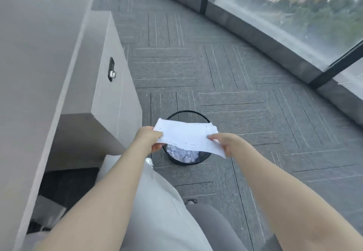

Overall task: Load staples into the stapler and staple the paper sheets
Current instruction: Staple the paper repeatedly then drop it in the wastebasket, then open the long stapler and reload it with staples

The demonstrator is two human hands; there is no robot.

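paper sheets (186, 135) (white, creased) gripped by both hands, left (150, 137) and right (228, 142)

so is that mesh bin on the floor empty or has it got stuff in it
Not empty. The black mesh bin holds crumpled white paper at the bottom; how full cannot be told, since the held sheet hides much of the opening.

room: open carpet floor (245, 93) ahead and to my right | blocked: desk (39, 54) and cabinet (115, 85) on my left | low: bin (186, 157) under my paper (186, 134)
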